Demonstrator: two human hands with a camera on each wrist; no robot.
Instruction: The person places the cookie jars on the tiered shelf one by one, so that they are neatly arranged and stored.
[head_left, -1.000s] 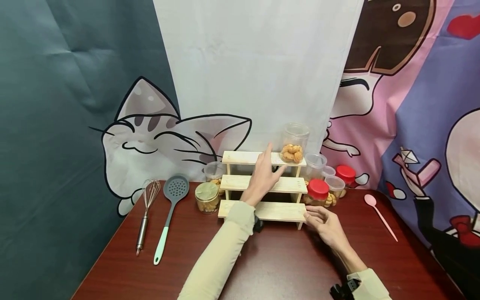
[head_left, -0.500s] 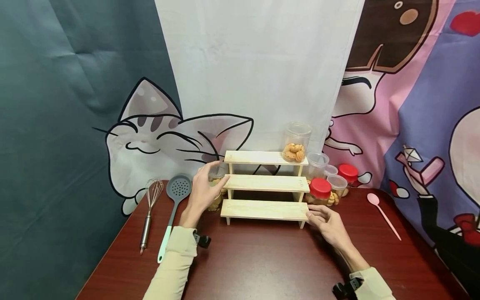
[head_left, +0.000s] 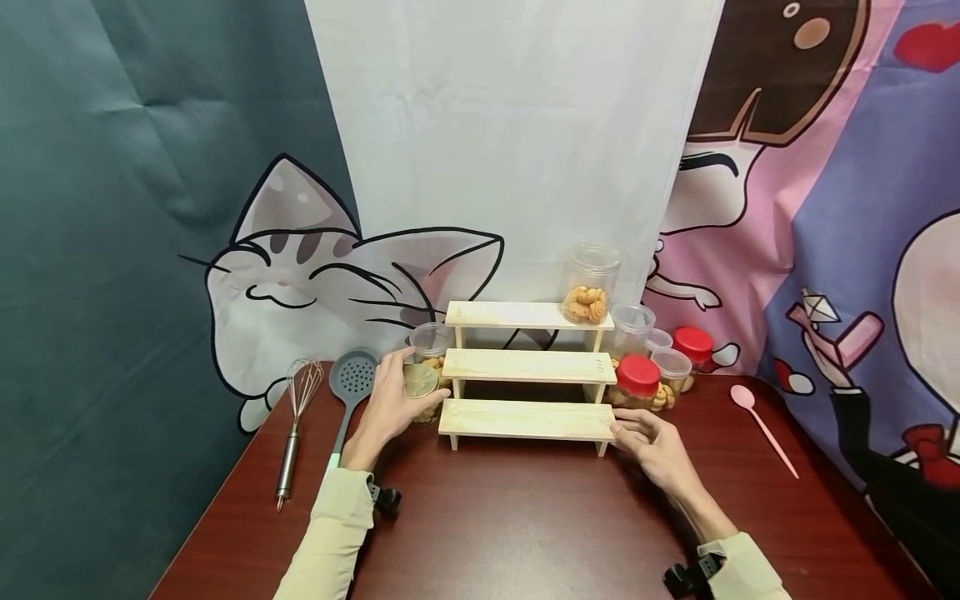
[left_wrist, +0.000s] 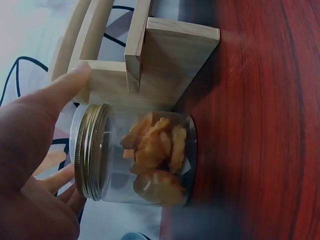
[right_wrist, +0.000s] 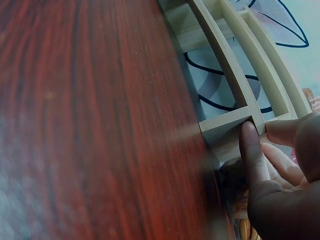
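A three-tier wooden display shelf stands on the table. At its left is a clear jar of cookies with a gold lid. My left hand reaches around this jar, thumb spread apart from the fingers. In the left wrist view, the thumb stands clear of the lid, near the shelf, while the fingers are at the lid's far side; whether they touch it I cannot tell. My right hand pinches the right end of the lowest tier between thumb and fingers. On the top tier, at the right, sits a lidless-looking clear cookie jar.
Behind the gold-lidded jar stands another clear container. Right of the shelf are red-lidded jars and clear tubs. A whisk and a slotted turner lie at left, a pink spoon at right.
My left hand has moved left and down from the shelf's middle to the gold-lidded jar. The right hand has stayed at the lowest tier's right end.
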